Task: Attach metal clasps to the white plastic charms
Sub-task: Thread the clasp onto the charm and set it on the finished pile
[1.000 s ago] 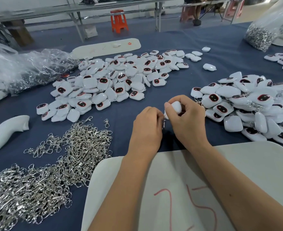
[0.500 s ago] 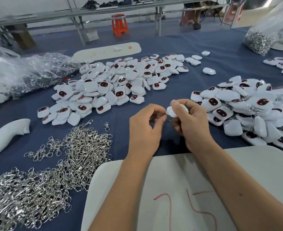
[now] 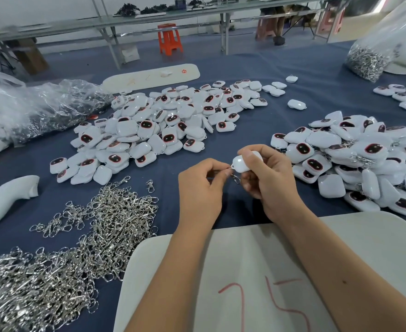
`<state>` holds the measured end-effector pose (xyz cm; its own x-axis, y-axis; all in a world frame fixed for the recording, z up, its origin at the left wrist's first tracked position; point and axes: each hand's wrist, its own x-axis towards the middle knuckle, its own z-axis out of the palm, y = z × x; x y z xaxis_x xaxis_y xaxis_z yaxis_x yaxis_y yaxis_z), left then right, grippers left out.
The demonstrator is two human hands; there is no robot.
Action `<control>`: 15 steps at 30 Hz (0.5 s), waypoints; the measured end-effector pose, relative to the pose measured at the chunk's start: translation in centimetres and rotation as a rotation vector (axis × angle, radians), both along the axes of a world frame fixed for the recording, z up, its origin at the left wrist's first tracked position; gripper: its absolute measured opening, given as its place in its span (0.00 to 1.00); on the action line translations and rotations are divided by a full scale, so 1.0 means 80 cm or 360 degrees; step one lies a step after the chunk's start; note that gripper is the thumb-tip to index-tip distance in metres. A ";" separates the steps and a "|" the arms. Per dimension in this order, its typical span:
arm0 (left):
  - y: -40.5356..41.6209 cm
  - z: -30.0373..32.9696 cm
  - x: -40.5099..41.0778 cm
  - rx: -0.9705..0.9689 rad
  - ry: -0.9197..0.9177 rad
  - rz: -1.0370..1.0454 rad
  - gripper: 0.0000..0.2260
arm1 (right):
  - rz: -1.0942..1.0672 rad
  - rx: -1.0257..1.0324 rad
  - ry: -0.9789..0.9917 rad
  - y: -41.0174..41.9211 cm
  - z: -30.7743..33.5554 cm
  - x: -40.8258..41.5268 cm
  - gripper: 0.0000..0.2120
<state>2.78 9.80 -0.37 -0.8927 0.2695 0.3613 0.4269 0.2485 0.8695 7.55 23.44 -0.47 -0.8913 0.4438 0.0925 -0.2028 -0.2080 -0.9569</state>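
Mid-assembly at the blue table [image 3: 257, 75]: right hand [image 3: 272, 185] curled round one white charm [image 3: 241, 162], thumb across the top, loop end turned toward the left hand [image 3: 200, 188]. Left thumb and forefinger pinched tight on the ring of a clasp [image 3: 236, 179] right at the charm's loop, hook end dangling just below. Compared with a second ago, hands drawn slightly apart and the charm tipped over, so the clasp now shows between them rather than hidden behind the knuckles. Likely meaning: ring being threaded or already through the loop, this piece close to done; whether fully seated cannot be told at this size.

Left of the charm, beyond the left hand, a broad pile of bare charms [image 3: 163, 125], red-rimmed dark faces up. Right of the charm, a second pile [image 3: 355, 159] with bits of metal showing among the pieces, probably finished ones. Nearer than the charm and to the left, a heap of loose clasps [image 3: 72, 248]. Directly below the charm, under both forearms, a white board [image 3: 264, 279] marked in red.
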 end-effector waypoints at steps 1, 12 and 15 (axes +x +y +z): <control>-0.002 0.000 0.000 -0.0112 0.0076 0.0020 0.06 | -0.0026 0.0071 -0.0020 -0.001 -0.001 -0.001 0.06; 0.004 0.009 0.008 0.0063 -0.0061 0.0144 0.04 | -0.0052 0.0126 0.0014 -0.004 0.000 -0.001 0.06; 0.013 0.010 0.009 0.0702 -0.0599 0.0011 0.06 | 0.0033 0.0008 0.0012 0.001 0.000 -0.002 0.08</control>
